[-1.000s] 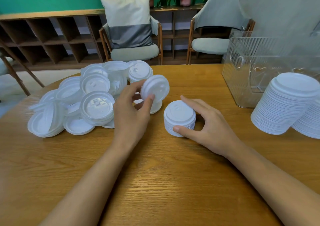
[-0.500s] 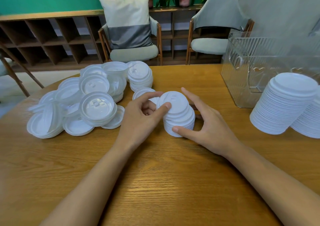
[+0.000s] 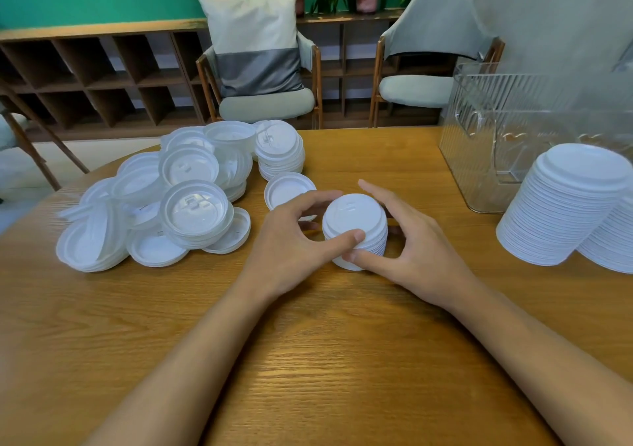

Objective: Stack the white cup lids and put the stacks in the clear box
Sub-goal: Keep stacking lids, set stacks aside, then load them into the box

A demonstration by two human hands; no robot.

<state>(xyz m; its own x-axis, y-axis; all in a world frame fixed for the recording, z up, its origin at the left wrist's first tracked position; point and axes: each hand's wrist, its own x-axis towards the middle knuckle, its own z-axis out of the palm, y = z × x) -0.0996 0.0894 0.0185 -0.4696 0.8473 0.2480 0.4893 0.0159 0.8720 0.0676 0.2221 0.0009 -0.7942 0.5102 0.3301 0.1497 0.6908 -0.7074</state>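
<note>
Lid and stack have met: the lid that the left hand (image 3: 291, 240) held up a second ago now tops the small stack (image 3: 356, 219) at the middle of the table (image 3: 308, 360). Both hands curl round that stack, the right hand (image 3: 414, 247) at its base, thumbs on the near side. A loose pile (image 3: 164, 206) still waits on the left. Tall stacks (image 3: 565, 206) stand outside the clear box (image 3: 486, 144), so I'd say boxing is yet to come.

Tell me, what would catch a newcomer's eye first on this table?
At the middle of the wooden table, the left hand and right hand grip a small stack of white lids. A loose heap of lids sprawls to the left, while two tall lid stacks stand at the right edge, near the clear box.
</note>
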